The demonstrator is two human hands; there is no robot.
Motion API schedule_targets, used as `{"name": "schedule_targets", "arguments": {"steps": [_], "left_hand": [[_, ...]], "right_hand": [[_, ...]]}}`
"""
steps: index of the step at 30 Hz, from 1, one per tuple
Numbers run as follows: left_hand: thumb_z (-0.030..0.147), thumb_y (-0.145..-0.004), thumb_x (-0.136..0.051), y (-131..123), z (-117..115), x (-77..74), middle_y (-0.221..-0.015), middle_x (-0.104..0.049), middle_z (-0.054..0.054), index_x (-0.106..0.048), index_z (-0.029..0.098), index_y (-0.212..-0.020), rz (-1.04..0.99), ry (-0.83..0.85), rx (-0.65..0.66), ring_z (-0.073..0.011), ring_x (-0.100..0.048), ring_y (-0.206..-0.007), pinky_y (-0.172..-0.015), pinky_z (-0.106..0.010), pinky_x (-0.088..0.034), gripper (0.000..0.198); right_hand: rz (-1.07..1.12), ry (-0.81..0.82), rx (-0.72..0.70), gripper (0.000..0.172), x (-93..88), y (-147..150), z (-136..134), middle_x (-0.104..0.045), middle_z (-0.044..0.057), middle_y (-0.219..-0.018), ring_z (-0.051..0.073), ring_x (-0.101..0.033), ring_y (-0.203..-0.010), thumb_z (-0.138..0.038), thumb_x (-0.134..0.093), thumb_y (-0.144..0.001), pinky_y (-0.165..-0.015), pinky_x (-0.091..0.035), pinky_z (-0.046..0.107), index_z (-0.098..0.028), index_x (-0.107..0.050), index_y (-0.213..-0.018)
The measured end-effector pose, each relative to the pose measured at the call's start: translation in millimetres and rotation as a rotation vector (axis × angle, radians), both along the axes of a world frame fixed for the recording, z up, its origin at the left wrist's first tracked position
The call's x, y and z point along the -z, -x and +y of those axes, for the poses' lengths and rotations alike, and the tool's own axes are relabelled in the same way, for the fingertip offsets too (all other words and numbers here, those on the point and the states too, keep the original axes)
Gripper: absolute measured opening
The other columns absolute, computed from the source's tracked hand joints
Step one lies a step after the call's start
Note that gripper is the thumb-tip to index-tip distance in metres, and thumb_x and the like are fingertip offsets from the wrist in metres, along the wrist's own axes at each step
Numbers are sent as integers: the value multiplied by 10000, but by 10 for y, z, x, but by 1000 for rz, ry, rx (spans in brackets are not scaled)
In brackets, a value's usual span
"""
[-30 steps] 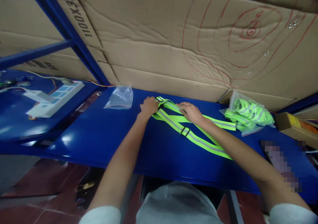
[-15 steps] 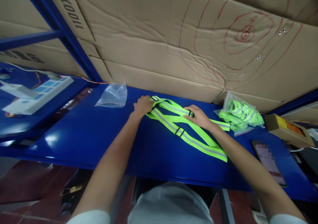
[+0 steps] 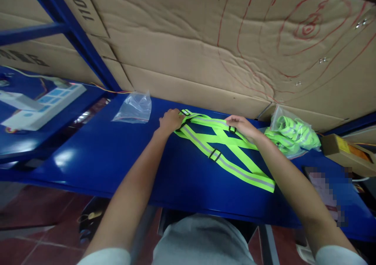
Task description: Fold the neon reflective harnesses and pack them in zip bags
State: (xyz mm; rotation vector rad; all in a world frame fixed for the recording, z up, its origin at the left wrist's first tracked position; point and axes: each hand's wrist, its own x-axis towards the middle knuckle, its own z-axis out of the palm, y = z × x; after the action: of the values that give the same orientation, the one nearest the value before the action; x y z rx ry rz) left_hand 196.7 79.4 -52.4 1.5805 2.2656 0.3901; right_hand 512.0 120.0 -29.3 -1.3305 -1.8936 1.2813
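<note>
A neon-yellow reflective strap vest with grey stripes and black slide buckles lies on the blue table, its straps crossing in the middle. My left hand is closed on the vest's left end, beside a black buckle; the fingertips are partly hidden. At the upper strap, my right hand pinches the band, thumb and fingers together, close to another black buckle. The lower strap with its own buckle rests flat, reaching toward my right forearm, which covers part of the vest's right side.
An opened clear plastic bag lies at the back left. Back right, another clear bag holds more neon-yellow straps, beside a cardboard box. A phone-like device lies to the right. A white power strip is far left. Cardboard walls the back.
My right hand has shifted slightly right along the upper strap, and that strap looks straighter. My left hand stays at the left end. The view has turned a little.
</note>
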Motion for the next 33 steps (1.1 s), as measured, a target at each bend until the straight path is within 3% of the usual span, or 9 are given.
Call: {"name": "schedule_targets", "arguments": {"steps": [4,7,9,13,21,26,33], "left_hand": [[431,-978,-495,-2,-1,-3,-1381,-619,-180,-650,184,-1276,-3,2,1,-374,-596,-1258,-1002,-493,-472,418],[430,-980,-490,-5,-7,-14,-1380,-622,-180,-656,188,-1275,-6,1,4,-376,-595,-1259,-1001,-501,-472,416],[428,-981,-488,-10,-12,-23,-1379,-623,-182,-657,190,-1282,-5,0,3,-382,-591,-1264,-1008,-511,-467,419],[436,-984,-488,-21,-29,-39,-1390,-615,-183,-648,193,-1305,-5,-1,0,-394,-578,-1279,-1019,-531,-459,433],[425,-984,-484,-41,-58,-69,-1398,-604,-185,-641,194,-1304,-10,-3,-1,-389,-568,-1288,-1026,-514,-449,425],[416,-984,-475,-49,-64,-79,-1399,-597,-197,-631,180,-1313,-18,-5,0,-392,-561,-1295,-1021,-519,-449,434],[411,-982,-489,-48,-64,-91,-1386,-603,-202,-650,179,-1293,-29,-10,2,-393,-563,-1296,-1028,-520,-451,420]], "right_hand": [[-92,-9,25,403,-50,45,-22,-713,54,-953,168,-571,-824,-548,-705,-789,-734,-423,279,-181,-729,-951],[-191,-53,-72,531,-36,104,-69,-727,76,-1026,181,-588,-823,-678,-653,-825,-694,-420,279,-187,-738,-1010],[-270,-111,-127,604,-14,146,-89,-730,81,-998,197,-607,-819,-750,-587,-845,-705,-430,293,-184,-737,-993],[-378,-179,-100,688,-4,205,-42,-726,84,-890,227,-629,-827,-778,-421,-912,-760,-438,321,-169,-733,-848],[-427,-51,-290,434,-49,297,79,-596,-16,-604,124,-488,-560,-619,-704,-753,-572,-346,265,-191,-651,-705],[-390,-123,-262,465,38,280,182,-513,-35,-572,106,-419,-569,-620,-716,-741,-572,-298,262,-186,-605,-618],[-283,-126,-211,412,168,267,289,-680,9,-784,135,-552,-681,-543,-724,-754,-659,-411,263,-176,-734,-941]]}}
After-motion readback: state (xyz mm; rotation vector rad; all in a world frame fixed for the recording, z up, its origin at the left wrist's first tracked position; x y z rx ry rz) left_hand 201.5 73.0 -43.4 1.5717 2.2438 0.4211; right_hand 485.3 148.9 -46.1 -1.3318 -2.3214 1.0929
